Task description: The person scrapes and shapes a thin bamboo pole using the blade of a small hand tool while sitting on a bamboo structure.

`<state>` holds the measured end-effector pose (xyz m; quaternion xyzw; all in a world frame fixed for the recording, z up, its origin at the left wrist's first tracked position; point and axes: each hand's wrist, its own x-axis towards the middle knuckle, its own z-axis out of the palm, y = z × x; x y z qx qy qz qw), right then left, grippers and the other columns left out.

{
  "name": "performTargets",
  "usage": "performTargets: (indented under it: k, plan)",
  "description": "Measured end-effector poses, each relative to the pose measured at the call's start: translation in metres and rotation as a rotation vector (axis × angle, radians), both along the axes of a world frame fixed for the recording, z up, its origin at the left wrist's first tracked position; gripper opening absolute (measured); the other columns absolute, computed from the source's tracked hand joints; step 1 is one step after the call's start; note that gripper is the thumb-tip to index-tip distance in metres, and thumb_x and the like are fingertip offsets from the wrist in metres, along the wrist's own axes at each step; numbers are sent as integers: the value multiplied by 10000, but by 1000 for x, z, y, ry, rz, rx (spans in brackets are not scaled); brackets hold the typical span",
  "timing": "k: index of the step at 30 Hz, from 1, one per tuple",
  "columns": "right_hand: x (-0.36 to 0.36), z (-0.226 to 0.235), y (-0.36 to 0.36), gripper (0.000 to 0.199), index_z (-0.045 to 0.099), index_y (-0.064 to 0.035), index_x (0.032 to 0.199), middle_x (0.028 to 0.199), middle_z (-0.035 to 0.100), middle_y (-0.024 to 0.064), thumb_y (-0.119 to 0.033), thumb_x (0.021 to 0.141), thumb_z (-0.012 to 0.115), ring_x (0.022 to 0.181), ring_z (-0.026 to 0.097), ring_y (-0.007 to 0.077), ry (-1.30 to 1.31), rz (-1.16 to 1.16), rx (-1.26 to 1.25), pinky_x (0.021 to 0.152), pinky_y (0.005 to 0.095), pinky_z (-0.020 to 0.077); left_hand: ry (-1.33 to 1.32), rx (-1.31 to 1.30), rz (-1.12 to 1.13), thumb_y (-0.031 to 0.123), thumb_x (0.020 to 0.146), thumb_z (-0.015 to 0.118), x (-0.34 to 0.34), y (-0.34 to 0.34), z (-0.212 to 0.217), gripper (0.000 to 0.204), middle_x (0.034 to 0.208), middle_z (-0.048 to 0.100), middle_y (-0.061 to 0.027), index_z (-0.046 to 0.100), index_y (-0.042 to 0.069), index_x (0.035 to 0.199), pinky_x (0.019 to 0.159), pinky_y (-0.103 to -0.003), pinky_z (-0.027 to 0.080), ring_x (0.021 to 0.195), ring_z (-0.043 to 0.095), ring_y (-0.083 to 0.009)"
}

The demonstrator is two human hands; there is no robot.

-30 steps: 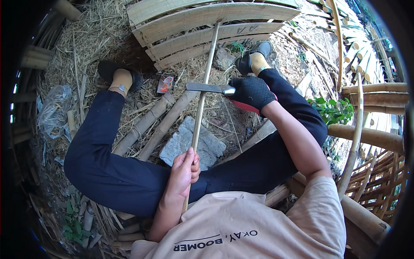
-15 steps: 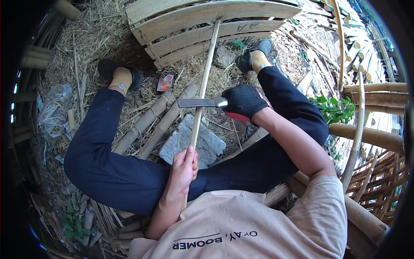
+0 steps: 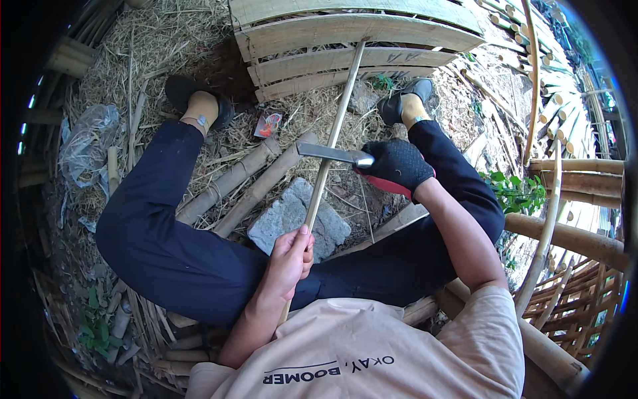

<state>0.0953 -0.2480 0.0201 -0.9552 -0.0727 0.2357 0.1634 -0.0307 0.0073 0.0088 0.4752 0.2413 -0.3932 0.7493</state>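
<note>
So the person's sitting on the ground, legs spread, with a long thin bamboo strip (image 3: 332, 143) running from near their lap out to the far side, where its tip rests against a stack of split bamboo slats (image 3: 345, 40). Left hand (image 3: 290, 256), bare, is wrapped tight around the near end of the strip, right over a grey stone block (image 3: 292, 216). Right hand (image 3: 397, 165) wears a black glove with a red cuff and is closed firmly on the handle of a flat-bladed knife (image 3: 329, 153), blade laid across the strip about midway. My guess is the strip is light and springy, stiff along its length but ready to bend and wobble, with splintery edges, so holding it low near the body like that looks sensible, and the glove on the blade hand makes sense. Packaging-wise: a small red and white wrapper (image 3: 268, 124) lies in the straw just left of the strip, and a crumpled clear plastic bag (image 3: 88, 143) sits far left by the knee. Thick bamboo poles (image 3: 585, 239) are piled on the right.
</note>
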Motion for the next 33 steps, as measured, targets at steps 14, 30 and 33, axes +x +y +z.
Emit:
performTargets:
  k: [14,30,33]
  plan:
    - [-20,-16,18,254,733,-101,909,813,698,187,-307,766,691,796,681,392,5,218,-36,734,471,543,-609,666,-215,202,1037,457,-12,-4,-25,328,609,526,-183,513,-9,792,553,-440,407,559,548,-357]
    - [14,-21,-37,283,736,-120,880,797,704,174,-387,845,647,768,686,370,-197,-96,-206,722,457,539,-395,294,-69,301,1078,423,-16,-2,-27,321,589,340,88,471,113,822,394,-198,215,455,281,-3]
    - [-1,-13,-18,315,730,-132,928,820,711,164,-428,844,660,799,693,363,-206,-115,-130,736,454,543,-74,21,20,352,1081,401,-4,3,-6,342,591,310,100,473,119,840,378,-186,179,441,246,9]
